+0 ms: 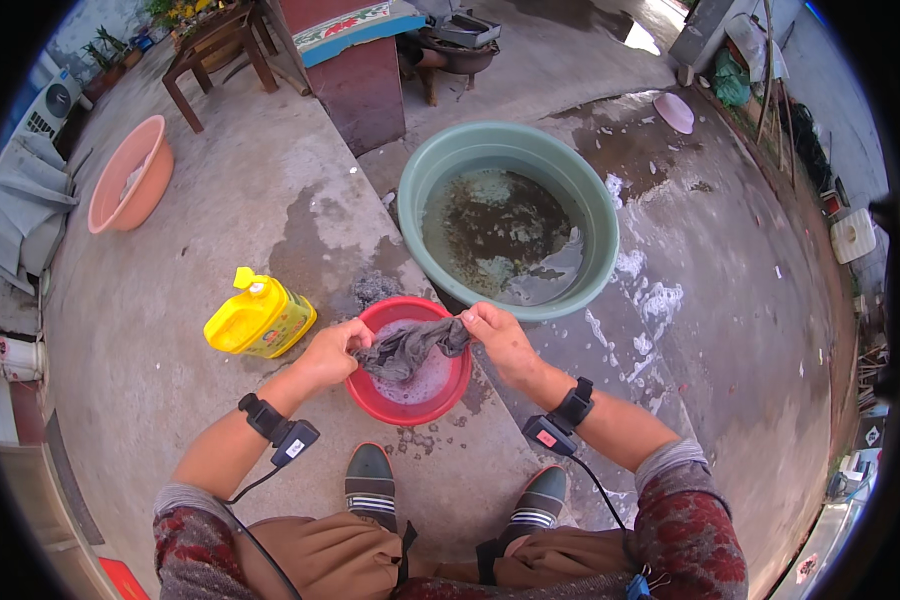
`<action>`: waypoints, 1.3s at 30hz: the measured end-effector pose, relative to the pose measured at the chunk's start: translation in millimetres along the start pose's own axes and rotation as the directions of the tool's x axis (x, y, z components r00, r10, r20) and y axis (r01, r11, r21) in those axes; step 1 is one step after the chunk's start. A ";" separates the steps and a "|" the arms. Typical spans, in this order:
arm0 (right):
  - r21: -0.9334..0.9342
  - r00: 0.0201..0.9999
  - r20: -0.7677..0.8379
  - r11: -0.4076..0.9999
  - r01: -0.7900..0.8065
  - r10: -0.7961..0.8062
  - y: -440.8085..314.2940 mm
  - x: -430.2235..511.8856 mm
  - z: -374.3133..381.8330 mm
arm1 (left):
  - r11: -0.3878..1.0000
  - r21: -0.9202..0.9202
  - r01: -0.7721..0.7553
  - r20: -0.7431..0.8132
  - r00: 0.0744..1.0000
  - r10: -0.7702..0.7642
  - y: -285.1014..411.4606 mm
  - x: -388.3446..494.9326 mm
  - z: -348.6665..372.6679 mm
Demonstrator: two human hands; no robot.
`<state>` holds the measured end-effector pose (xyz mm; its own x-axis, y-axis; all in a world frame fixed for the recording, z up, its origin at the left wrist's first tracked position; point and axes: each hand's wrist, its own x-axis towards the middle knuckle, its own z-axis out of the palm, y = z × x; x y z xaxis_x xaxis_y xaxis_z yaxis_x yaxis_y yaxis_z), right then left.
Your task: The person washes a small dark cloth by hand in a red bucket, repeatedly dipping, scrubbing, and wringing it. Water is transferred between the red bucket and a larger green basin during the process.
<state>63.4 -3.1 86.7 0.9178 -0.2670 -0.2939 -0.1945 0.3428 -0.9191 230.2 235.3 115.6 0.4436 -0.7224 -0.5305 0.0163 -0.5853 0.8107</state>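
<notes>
A wet grey cloth [409, 352] is stretched between my two hands above a red plastic basin [401, 412]. My left hand [334, 350] grips its left end at the basin's rim. The other end is pinched in my right hand [504, 341], just past the right rim. Under the cloth, soapy water [420, 382] with foam shows in the basin. To the left stands a yellow detergent jug [261, 315] with its flip cap raised. A large green plastic tub [506, 225] holding murky water sits just beyond the basin.
An orange plastic tub [131, 176] stands farther left on the concrete. Suds [656, 300] and wet patches mark the floor at right, with a pink basin [673, 112] beyond. A wooden table frame [221, 56] and a dark red pillar [356, 97] stand ahead. My shoes [370, 480] are near the basin.
</notes>
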 end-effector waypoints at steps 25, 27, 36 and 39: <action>-0.739 0.904 0.383 0.524 0.423 -0.190 -31.5 -6.1 31.1 | 0.988 0.056 -0.144 0.001 0.990 0.145 36.0 -0.5 17.8; -0.740 0.892 0.322 0.502 0.446 -0.318 -31.3 -8.3 29.9 | 0.992 0.025 -0.126 -0.068 0.990 0.128 29.7 2.6 14.3; -0.767 0.823 0.472 0.313 0.560 -0.316 -3.7 -20.6 11.4 | 0.957 -0.223 -0.188 -0.359 0.928 0.098 8.5 13.0 2.7; -0.738 0.769 0.599 0.218 0.638 -0.224 -7.6 -25.6 3.8 | 0.970 -0.070 -0.234 -0.445 0.877 0.180 10.7 10.0 -4.2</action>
<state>42.7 4.5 102.2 0.9566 0.2572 0.1369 0.2878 -0.7605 -0.5821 238.5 223.3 120.0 0.7907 -0.5752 -0.2094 -0.0253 -0.3725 0.9277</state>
